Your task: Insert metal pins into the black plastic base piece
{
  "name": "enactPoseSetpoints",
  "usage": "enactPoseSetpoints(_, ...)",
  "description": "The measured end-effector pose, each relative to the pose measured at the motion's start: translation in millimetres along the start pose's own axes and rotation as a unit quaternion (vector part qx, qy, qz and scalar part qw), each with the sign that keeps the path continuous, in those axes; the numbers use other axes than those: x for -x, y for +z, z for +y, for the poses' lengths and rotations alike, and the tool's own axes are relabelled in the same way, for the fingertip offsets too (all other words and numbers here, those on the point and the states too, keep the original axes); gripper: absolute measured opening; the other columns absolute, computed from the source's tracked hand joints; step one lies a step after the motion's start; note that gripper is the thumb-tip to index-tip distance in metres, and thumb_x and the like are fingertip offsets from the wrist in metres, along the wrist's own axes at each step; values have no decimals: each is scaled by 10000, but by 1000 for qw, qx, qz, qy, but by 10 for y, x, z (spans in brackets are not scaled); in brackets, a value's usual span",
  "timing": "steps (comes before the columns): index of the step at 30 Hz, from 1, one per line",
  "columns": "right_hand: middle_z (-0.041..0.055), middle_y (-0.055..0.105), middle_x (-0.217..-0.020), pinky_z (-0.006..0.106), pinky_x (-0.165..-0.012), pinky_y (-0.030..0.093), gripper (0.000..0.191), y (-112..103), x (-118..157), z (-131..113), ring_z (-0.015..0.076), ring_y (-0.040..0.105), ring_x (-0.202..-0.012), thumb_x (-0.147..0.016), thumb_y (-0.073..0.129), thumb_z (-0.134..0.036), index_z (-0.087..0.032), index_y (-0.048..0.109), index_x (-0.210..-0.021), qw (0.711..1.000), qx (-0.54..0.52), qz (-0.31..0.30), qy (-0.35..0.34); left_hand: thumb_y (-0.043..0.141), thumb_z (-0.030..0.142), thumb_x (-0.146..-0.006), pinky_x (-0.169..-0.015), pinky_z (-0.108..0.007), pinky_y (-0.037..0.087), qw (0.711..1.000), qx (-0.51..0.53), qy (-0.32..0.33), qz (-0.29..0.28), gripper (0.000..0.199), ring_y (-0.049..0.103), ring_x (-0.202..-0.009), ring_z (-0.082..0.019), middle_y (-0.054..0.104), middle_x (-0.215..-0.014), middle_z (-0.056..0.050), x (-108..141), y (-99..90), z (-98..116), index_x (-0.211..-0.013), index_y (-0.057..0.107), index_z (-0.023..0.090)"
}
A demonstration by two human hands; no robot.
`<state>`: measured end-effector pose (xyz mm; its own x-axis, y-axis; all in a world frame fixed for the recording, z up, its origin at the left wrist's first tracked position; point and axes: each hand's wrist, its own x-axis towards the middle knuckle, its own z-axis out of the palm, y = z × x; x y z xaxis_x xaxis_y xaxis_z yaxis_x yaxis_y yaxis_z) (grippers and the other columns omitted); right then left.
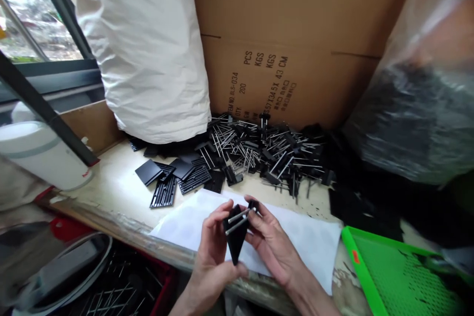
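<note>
Thin flat black plate (236,244), matte, seen at a steep slant, narrowing to a corner low down; with it a small black block (253,205) carrying two straight silver metal rods (237,222) that cross the plate's upper part. Both pieces are held up over the near part of the white paper sheet (307,229). Left hand (213,252) curled round the plate: fingers at its upper left side, thumb by the bottom corner. Right hand (272,242) closed on the block, thumb and forefinger at the block end of the rods, other fingers bent behind the plate's right side; whether they touch it, can't tell. Rod ends point to the left fingers. Counts: one plate, one block, two rods in hand; one sheet; one bright green plastic tray (361,269) right of the sheet, one orange sticker (356,256) on it; at least six loose black square plates (148,172) beyond the sheet's left part, some ribbed, some smooth, overlapping; black pieces with silver rods (259,153) heaped beyond the sheet, dozens, too tangled to count; one white sack (155,59) and one brown printed cardboard box (303,15) farther back beyond the sheet.
</note>
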<state>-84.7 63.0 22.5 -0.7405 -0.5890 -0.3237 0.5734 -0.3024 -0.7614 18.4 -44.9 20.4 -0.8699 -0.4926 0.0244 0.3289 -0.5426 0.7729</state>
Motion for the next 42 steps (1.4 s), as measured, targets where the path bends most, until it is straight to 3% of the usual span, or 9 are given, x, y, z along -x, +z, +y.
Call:
enactPoseSetpoints(4,1,726,-1048,307,-942,504,349,-24,93,-230,175,661,-992,-796,728,-300,-304,683,-1141,965,230,-46,-121,635,728,-703,-912,-429,509,960,111,-255,-37,772,547,-1189,-340,543,-1352,-146,76,-63,51,-1282,572,221)
enactPoseSetpoints(6,-11,720,-1085,326,-968,498,351,2,162,-274,185,665,-1000,-836,670,-258,-337,678,-1177,918,350,-114,-146,457,750,-808,-758,-399,547,912,108,-388,-81,746,662,-943,-300,660,-1138,-175,69,-77,20,-1237,597,156)
enactPoseSetpoints(8,-16,701,-1145,338,-956,511,419,14,220,-288,198,665,-1023,-868,619,-242,-368,617,-1268,875,426,-155,-169,350,760,-843,-632,-335,535,885,91,-443,-113,791,673,-686,-244,701,-893,-181,61,-54,-44,-1120,641,78)
enactPoseSetpoints(11,8,698,-1142,336,-928,523,388,-70,253,-318,207,659,-1039,-911,553,-253,-346,607,-1284,835,484,-143,-221,224,833,-799,-551,-280,508,898,84,-420,-99,922,640,-561,-200,690,-809,-190,80,20,-124,-974,654,37)
enactPoseSetpoints(13,22,708,-1090,337,-916,524,303,-181,248,-351,204,661,-1007,-924,535,-267,-317,670,-1191,830,487,-123,-241,188,847,-782,-528,-267,500,911,81,-398,-79,935,640,-557,-193,690,-841,-187,109,63,-143,-977,641,54)
enactPoseSetpoints(19,7,729,-1062,321,-844,559,224,-331,292,-320,187,683,-931,-879,623,-309,-298,706,-1086,899,359,-17,-250,193,818,-810,-525,-275,494,919,52,-384,-67,879,647,-562,-209,692,-833,-159,160,136,-184,-1139,573,97)
enactPoseSetpoints(24,26,731,-1022,260,-606,556,212,-277,357,-164,158,672,-756,-880,612,-316,-276,701,-1068,923,328,-40,-197,130,824,-799,-517,-260,478,914,50,-391,-90,957,640,-537,-200,686,-792,-177,165,198,-233,-1159,569,54)
enactPoseSetpoints(34,8,726,-963,236,-608,524,234,-484,378,-115,105,617,-661,-941,537,-313,-280,653,-1141,900,373,-60,-217,147,858,-768,-513,-271,479,908,-1,-409,-92,978,634,-526,-208,673,-706,-164,188,217,-297,-1114,577,51)
enactPoseSetpoints(42,16,710,-1159,234,-610,551,195,-564,499,-140,153,699,-895,-947,533,-281,-295,650,-1102,898,361,-72,-240,203,891,-720,-527,-294,513,897,21,-418,-142,966,648,-557,-214,679,-782,-149,220,211,-350,-1177,530,105)
